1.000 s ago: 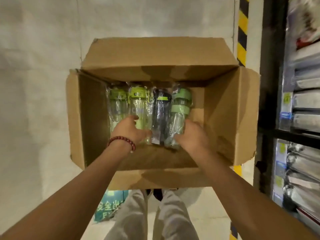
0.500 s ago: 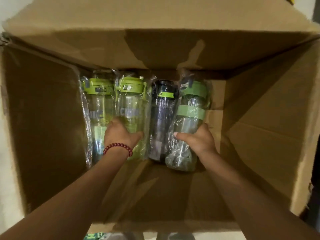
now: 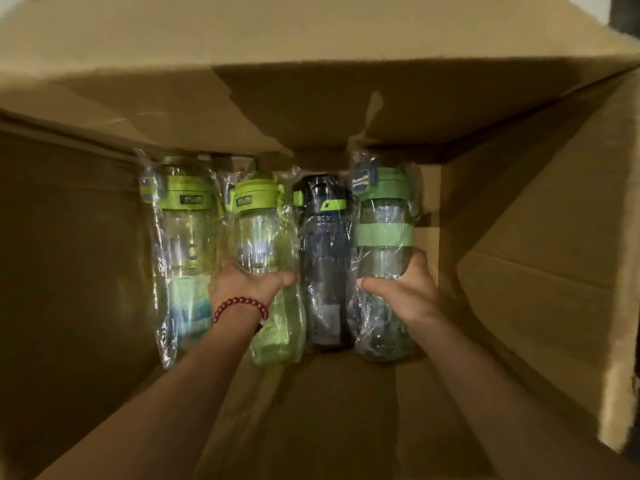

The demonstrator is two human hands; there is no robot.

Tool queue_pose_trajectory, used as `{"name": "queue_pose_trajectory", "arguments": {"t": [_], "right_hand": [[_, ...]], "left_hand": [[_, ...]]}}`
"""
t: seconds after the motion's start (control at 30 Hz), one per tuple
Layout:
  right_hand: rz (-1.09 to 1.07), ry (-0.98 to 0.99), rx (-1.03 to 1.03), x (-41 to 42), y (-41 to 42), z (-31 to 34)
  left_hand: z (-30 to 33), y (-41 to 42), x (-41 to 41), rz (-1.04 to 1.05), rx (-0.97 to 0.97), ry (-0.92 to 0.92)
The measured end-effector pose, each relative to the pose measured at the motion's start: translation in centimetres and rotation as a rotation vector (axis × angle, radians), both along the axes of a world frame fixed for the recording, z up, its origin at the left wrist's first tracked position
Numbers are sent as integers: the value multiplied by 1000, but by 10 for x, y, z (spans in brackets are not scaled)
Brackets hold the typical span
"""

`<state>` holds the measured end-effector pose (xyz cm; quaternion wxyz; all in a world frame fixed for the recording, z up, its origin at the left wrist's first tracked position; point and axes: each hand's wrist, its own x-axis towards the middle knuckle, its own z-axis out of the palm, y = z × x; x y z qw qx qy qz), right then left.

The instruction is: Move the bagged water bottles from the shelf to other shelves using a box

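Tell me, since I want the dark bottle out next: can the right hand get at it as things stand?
Probably not right away: the right hand grips the green-banded bottle. The dark bottle lies uncovered right beside it, so once freed, yes.

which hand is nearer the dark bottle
About equal. The left hand grips the lime bottle just left of the dark bottle; the right hand grips the green-banded bottle just right.

Stockroom or packing area, as far as I can tell.
I see only a large brown corrugated cardboard carton [image 3: 519, 306] holding four retail water bottles sealed in clear plastic bags [image 3: 382, 258].
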<state>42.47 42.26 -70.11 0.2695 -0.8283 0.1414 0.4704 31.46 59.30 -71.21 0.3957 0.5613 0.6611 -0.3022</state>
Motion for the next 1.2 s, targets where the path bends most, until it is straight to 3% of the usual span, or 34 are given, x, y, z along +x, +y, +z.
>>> {"name": "queue_pose_trajectory", "arguments": {"t": [0.23, 0.5, 0.67, 1.2], "right_hand": [[-116, -7, 52, -9, 3, 26], [-163, 30, 71, -25, 13, 100], [-152, 44, 126, -25, 18, 183], [-277, -204, 317, -21, 6, 484]], "left_hand": [[37, -4, -1, 286, -63, -89], [132, -1, -7, 287, -74, -278], [217, 12, 4, 228, -7, -393], [535, 11, 38, 29, 131, -738]]}}
